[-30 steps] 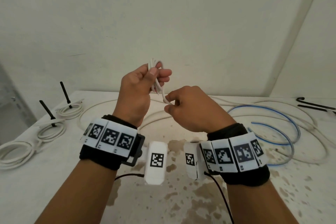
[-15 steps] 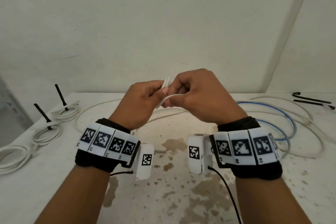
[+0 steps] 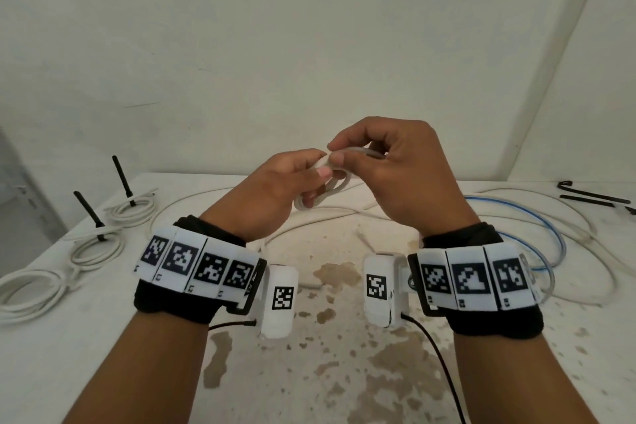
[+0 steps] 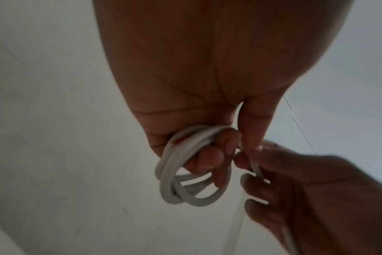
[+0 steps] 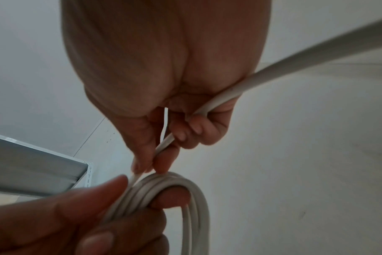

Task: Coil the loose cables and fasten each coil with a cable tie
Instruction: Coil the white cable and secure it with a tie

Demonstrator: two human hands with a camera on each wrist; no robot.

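White cable, wound into a small coil [image 3: 323, 194] of several turns, is held up in the air above the desk [image 3: 103, 337], between the two hands and in front of the pale wall. The left hand [image 3: 272, 196] grips the coil, its fingers [image 4: 209, 160] curled through the loops and the thumb pressing the turns together from the other side. The right hand [image 3: 395, 175] meets it at the top of the coil: its thumb and forefinger [image 5: 142, 155] are pinched together on the free strand of the same cable just where it joins the loops, and the other fingers are curled around that strand as it passes through the palm and runs away toward the desk. On the desk behind the hands lie long loose white cables [image 3: 213, 203] and a blue cable [image 3: 537, 227] in wide curves. At the left side three white coils [image 3: 98, 248] already sit bound, two of them with black cable ties [image 3: 87, 212] sticking upward. Spare black ties [image 3: 590, 198] lie at the far right edge. Brown stains mark the desk surface near the wrists.
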